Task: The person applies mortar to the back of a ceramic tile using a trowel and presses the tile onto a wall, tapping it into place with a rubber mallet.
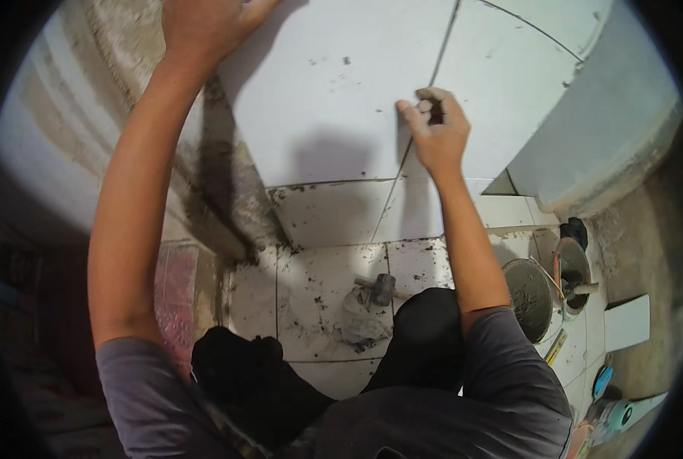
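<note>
At the top edge my left hand (203, 29) is partly out of view; its visible thumb stretches over the left side of a large white wall tile (318, 92). The hand looks open, but its other fingers are cut off. My right hand (439, 130) is in front of the dark joint between that tile and the white tile on its right (494, 99). Its fingers are curled toward the thumb around something dark I cannot make out. Grey specks of mortar dot the tiles. A lower row of white tile (326, 210) runs beneath.
Between my knees, a mallet (383, 290) lies by a crumpled grey plastic bag (363, 320) on the speckled tiled floor (253, 298). To the right are a bucket of grey mortar (528, 300), a second bucket (572, 264), a loose white tile (628, 323) and a turquoise power tool (613, 419).
</note>
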`<act>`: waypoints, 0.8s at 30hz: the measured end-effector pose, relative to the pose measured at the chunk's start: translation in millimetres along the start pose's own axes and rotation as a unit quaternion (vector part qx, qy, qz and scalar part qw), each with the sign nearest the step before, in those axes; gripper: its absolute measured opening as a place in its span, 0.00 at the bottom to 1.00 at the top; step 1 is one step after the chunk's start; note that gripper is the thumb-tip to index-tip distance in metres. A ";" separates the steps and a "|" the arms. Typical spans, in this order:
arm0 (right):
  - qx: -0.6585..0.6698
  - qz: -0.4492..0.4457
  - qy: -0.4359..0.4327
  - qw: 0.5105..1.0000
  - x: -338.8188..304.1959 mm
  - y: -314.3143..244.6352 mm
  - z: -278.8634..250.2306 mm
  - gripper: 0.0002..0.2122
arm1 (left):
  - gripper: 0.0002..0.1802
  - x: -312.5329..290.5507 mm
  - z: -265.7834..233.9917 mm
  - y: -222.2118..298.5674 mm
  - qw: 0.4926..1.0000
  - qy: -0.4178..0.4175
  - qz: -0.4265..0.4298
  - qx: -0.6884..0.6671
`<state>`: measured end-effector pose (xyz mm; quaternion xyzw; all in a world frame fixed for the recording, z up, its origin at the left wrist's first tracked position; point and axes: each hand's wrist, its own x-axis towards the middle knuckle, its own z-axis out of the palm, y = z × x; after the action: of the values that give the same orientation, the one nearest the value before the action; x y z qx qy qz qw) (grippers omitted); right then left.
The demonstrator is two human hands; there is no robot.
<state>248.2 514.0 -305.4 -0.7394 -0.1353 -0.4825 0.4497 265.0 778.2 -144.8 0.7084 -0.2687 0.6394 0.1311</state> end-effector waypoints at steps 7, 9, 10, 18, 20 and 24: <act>-0.058 0.017 0.013 0.998 -1.7 -3.6 5.7 0.16 | 0.23 -104.9 -8.2 -8.6 0.941 -0.021 -0.337 -0.036; -0.064 0.025 0.014 0.998 -0.5 -9.1 6.1 0.17 | 0.22 -129.7 0.8 -1.5 0.933 -0.006 -0.353 -0.073; -0.089 -0.041 0.036 0.994 3.2 -13.4 6.3 0.17 | 0.21 -140.1 2.5 0.4 0.930 0.000 -0.357 -0.088; -0.180 -0.428 0.149 0.873 107.0 -72.4 23.8 0.16 | 0.21 -199.5 -6.2 -4.7 0.887 -0.159 -0.410 -0.139; -0.183 -0.401 0.108 0.891 117.7 -82.0 32.1 0.14 | 0.21 -208.2 -9.0 -8.3 0.891 -0.235 -0.373 -0.105; -0.190 -0.388 0.077 0.899 127.4 -92.7 46.1 0.11 | 0.23 -215.9 -3.6 -10.0 0.878 -0.264 -0.378 -0.131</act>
<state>280.2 572.7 -155.5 -0.6605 -0.2818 -0.6905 0.0867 259.3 834.3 -353.5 0.8750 -0.0870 0.2891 0.3783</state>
